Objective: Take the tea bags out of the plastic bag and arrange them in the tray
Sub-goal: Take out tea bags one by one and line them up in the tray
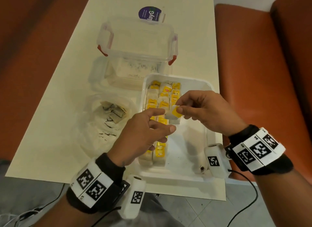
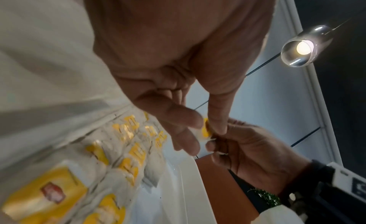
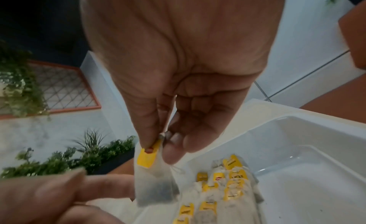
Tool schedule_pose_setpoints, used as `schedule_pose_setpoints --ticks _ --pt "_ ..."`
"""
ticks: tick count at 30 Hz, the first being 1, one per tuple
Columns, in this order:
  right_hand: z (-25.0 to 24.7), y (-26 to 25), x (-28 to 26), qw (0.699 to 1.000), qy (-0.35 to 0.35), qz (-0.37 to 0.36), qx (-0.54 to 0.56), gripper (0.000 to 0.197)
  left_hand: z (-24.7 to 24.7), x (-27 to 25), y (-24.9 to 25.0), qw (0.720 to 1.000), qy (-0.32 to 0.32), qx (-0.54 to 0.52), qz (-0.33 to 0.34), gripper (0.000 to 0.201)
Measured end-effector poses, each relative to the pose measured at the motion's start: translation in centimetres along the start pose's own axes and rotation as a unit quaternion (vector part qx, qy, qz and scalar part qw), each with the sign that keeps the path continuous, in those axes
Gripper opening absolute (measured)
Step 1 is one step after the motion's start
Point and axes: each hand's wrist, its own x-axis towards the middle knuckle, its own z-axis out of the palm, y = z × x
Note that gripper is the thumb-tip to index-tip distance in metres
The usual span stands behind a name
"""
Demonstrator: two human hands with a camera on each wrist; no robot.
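The white tray sat at the near edge of the table, its near rim close to the table's lip and its right wall near the right edge. Its right half was bare apart from a few dark crumbs, while rows of tea bags with yellow tags filled its left side from front to back.

Above the tray's middle, the right hand pinched a tea bag by its top between thumb and fingers, the pouch hanging down. The left hand was just beside it, fingers loosely spread; one fingertip reached to the bag's edge, but whether it touched could not be told.

Left of the tray lay the crumpled clear plastic bag, with a few tea bags inside it. Beyond stood a clear lidded container with red clips, close to the tray's far rim, and behind it a purple round label. Orange seating bordered the table on the right.

The right wrist view showed the held bag's yellow tag with a red mark and the dark tea in the pouch, hidden from the head camera. The left wrist view alone showed a hanging lamp.
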Motion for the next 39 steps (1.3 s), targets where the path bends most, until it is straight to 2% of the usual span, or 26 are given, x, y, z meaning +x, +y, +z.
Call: schedule_pose_setpoints --ticks 4,7,12,22,26,28,31,36,39 --pt "1.0 0.9 0.4 0.985 -0.095 0.055 -0.130 0.003 -1.5 -2.4 0.5 0.999 -0.004 -0.034 0.016 0.040" --pt "2.0 1.4 1.3 0.970 -0.154 0.082 -0.170 0.005 -2.7 -3.9 0.6 0.997 0.006 -0.069 0.040 0.035" --pt "3.0 2.3 3.4 0.964 -0.110 0.099 -0.222 0.006 -4.0 -4.5 -0.4 0.996 0.037 -0.069 0.048 0.021" --pt "3.0 3.0 4.4 0.971 -0.064 0.110 -0.204 0.005 -4.4 -5.2 -1.2 0.997 0.060 -0.002 0.047 0.018" --pt "2.9 3.2 4.6 0.970 -0.061 0.130 -0.197 0.005 -5.6 -5.3 -2.6 0.978 0.147 0.138 0.055 0.014" --pt "3.0 3.4 4.6 0.970 -0.056 0.141 -0.192 0.004 -6.3 -5.0 -3.5 0.954 0.186 0.231 0.050 0.020" --pt "2.9 3.3 4.5 0.973 -0.051 0.142 -0.175 0.003 -6.5 -4.5 -4.6 0.926 0.170 0.331 0.052 0.041" --pt "2.6 3.0 4.5 0.978 -0.040 0.132 -0.158 0.004 -5.5 -4.2 -4.9 0.922 0.122 0.365 0.041 0.060" --pt "2.9 3.3 4.6 0.976 -0.041 0.141 -0.158 0.005 -5.1 -4.0 -4.8 0.922 0.129 0.363 0.039 0.059"
